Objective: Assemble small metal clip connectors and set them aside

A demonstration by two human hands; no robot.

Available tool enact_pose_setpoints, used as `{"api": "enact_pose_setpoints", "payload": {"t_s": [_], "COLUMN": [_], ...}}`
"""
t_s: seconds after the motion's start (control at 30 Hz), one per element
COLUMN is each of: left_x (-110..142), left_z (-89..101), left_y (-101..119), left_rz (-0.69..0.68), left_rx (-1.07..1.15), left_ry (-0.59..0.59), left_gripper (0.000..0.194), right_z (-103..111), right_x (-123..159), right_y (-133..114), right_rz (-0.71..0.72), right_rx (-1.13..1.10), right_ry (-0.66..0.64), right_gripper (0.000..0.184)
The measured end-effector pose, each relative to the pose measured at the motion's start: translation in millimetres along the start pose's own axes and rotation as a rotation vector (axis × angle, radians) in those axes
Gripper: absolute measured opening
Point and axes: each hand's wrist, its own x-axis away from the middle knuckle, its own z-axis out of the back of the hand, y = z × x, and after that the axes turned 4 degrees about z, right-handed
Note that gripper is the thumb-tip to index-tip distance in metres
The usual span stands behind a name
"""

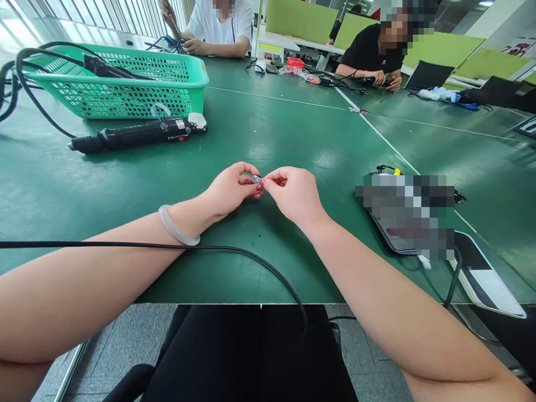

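I have both hands meeting over the green table (268, 279), with a small silvery piece (256, 179) held between them, well above the table's near edge in my view. The thumb and forefinger of the right hand (296, 192) pinch its right end, while the fingers of the left hand (228, 190) close around the other end; how hard either presses, I can't tell. My main worry is a slip: the piece is tiny, so an uneven squeeze or a twist by one hand against the other could flick it loose, and the fingers hide enough of it that I might lose track of it. The black cable (238, 249) crosses my view of the left forearm; if it touches, which I can't judge, a pull could jog that wrist. The hard bracelet (178, 226) could also knock the tabletop if the wrist drops.
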Motion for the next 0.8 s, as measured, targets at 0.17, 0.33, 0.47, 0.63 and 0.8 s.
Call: {"api": "enact_pose_setpoints", "payload": {"t_s": [0.17, 0.33, 0.47, 0.63, 0.8], "left_x": [0, -1, -1, -1, -1], "left_z": [0.6, 1.8, 3.2, 3.5, 3.5], "left_y": [0, -1, -3, -2, 1], "left_rz": [0.026, 0.036, 0.031, 0.039, 0.064], "left_rx": [0.094, 0.149, 0.149, 0.163, 0.193], "left_ry": [-0.013, -0.013, -0.029, -0.034, -0.040], "left_gripper": [0.019, 0.019, 0.020, 0.019, 0.014], "right_z": [3, 6, 6, 7, 8], "right_x": [-1, -2, -2, -4, -5], "right_y": [-1, 3, 8, 11, 13], "right_rz": [0.021, 0.008, 0.012, 0.015, 0.078], "right_rx": [-0.014, 0.002, 0.003, -0.016, 0.021], "right_ry": [0.035, 0.003, -0.031, -0.010, 0.001], "right_gripper": [0.018, 0.017, 0.019, 0.016, 0.011]}}
